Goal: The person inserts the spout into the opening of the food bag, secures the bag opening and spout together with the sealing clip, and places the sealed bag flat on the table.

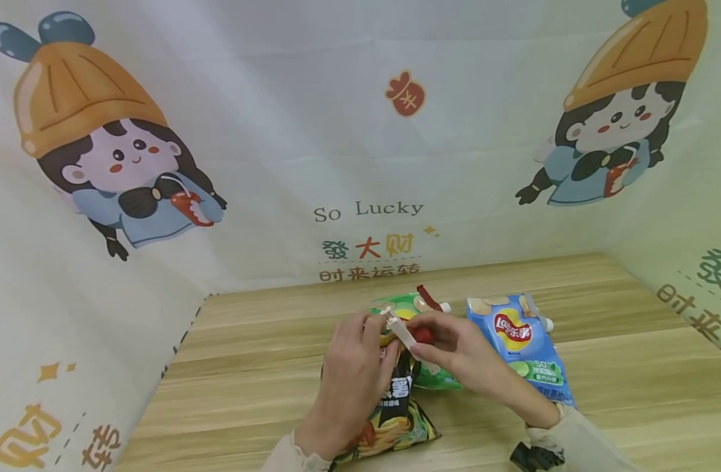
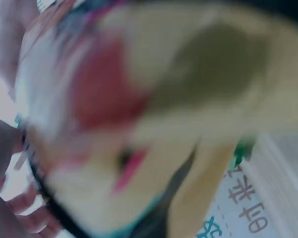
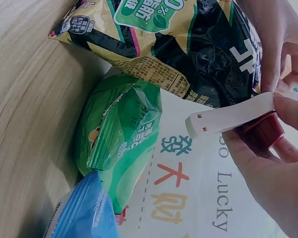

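My left hand (image 1: 351, 373) grips the upper end of a black and gold chip bag (image 1: 396, 426), which leans toward me. In my right hand (image 1: 467, 354) is a white bag clip (image 3: 231, 115) with a red cap (image 3: 263, 130), pinched between thumb and fingers. The clip slants close to the left fingertips at the bag's top; the right wrist view shows its free end pointing away from the hand. Behind the black bag lies a green chip bag (image 1: 408, 303), partly hidden by both hands. The left wrist view is blurred, filled mostly by the black bag's printed surface.
Right of the hands lies a blue Lay's chip bag (image 1: 514, 334) with a grey clip (image 1: 531, 305) and white cap across its top. A dark red clip (image 1: 428, 298) with a white cap sits on the green bag. A printed cloth (image 1: 301, 131) backs the wooden table (image 1: 236, 367).
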A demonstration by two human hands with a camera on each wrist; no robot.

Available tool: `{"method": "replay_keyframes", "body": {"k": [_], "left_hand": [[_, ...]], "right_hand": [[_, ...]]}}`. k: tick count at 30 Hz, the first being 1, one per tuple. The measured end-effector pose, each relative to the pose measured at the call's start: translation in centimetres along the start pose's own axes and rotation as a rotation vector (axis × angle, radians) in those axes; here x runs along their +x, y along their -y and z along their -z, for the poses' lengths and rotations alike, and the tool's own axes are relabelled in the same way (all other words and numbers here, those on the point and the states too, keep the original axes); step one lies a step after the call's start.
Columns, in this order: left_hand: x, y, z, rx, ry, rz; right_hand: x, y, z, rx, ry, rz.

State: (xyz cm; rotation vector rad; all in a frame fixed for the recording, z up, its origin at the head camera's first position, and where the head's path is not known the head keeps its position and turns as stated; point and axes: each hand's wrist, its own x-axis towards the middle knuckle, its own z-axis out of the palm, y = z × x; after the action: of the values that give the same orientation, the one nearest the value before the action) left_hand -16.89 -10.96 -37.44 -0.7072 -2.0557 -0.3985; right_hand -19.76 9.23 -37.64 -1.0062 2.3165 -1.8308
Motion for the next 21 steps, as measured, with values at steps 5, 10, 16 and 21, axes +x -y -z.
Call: {"method": "replay_keyframes", "body": {"k": [5, 10, 16, 21], "left_hand": [[0.8, 1.7, 2.1, -0.126, 0.246, 0.091], [1.4, 3.5, 4.0, -0.246, 0.493, 0.143], [1.6, 3.3, 4.0, -0.362, 0.535, 0.094], [1.4, 2.6, 3.7, -0.32, 0.385, 0.045]], "right_hand": [[0.1, -0.1, -0.1, 0.003, 0.0, -0.003], [0.0, 0.0, -0.3, 0.009, 0.02, -0.009], [-0.4, 0.5, -0.5, -0.069, 0.041, 0.017], [-0.5, 0.8, -0.9, -0.152, 0.05, 0.113]]}}
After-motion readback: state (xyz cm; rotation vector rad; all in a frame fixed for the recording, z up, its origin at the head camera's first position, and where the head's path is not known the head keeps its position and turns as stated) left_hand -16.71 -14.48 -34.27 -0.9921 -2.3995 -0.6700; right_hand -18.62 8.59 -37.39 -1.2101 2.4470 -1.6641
